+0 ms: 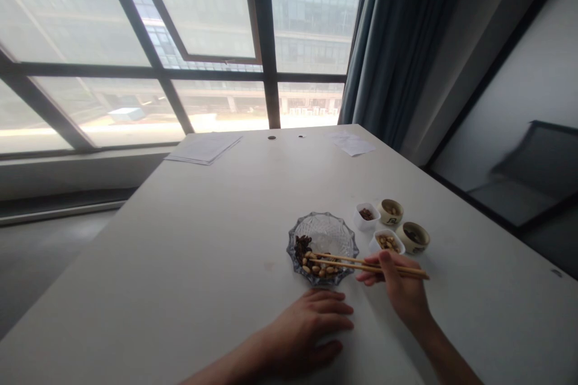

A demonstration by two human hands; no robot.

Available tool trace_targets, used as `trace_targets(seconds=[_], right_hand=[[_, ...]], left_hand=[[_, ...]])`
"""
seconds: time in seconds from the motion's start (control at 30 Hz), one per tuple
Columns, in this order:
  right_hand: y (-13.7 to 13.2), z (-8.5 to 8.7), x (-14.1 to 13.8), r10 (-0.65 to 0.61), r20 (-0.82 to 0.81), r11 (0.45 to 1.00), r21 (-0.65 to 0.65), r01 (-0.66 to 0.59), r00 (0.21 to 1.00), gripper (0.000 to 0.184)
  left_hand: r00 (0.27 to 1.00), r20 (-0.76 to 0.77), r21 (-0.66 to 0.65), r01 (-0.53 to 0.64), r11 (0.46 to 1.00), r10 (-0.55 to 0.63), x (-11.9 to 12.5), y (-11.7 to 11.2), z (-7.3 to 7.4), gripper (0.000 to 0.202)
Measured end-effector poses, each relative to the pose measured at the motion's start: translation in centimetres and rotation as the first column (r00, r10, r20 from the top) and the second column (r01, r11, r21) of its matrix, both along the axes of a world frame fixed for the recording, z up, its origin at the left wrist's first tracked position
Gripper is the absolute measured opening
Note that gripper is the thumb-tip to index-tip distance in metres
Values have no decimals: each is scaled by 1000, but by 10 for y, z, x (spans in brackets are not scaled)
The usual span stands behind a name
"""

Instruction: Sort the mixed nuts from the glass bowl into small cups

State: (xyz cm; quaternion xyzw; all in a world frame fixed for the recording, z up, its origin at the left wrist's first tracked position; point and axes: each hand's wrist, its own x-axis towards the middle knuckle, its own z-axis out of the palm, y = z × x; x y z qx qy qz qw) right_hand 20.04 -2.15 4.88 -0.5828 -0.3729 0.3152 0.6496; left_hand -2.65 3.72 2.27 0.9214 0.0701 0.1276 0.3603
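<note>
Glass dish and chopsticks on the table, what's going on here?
A person's right hand holds wooden chopsticks, their tips over a scalloped glass dish of peanuts and dark pieces. Their left hand rests on the white table just below the dish. Beyond the dish stand two small white tubs and two small ceramic cups, each holding a little food.

Clear glass dish, scalloped, cut in a starburst pattern; tan peanuts at its 6 o'clock, near-black dried spice at 9 o'clock. Pale wooden chopsticks toward 3 o'clock. At 2 o'clock, white square plastic cups and cream ceramic cups with dark brown lettering.
</note>
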Motion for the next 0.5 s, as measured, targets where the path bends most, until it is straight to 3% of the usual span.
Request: trace_targets(seconds=[0.13, 0.33, 0.4, 0.5], right_hand=[[3, -9, 4, 10, -29, 999, -52, -11, 1000, 57], [2, -1, 18, -160, -65, 986, 33, 163, 985, 54], [1, 6, 36, -281, -101, 951, 104, 291, 954, 53], [0, 14, 73, -500, -137, 824, 231, 518, 855, 52]], left_hand=[[1000, 4, -7, 5, 1000, -5, 0, 0, 3, 41], [1000, 0, -7, 7, 1000, -7, 1, 0, 6, 41], [1000, -1, -8, 2, 1000, -2, 1, 0, 6, 41], [1000, -3, -13, 3, 1000, -3, 0, 1, 6, 42]])
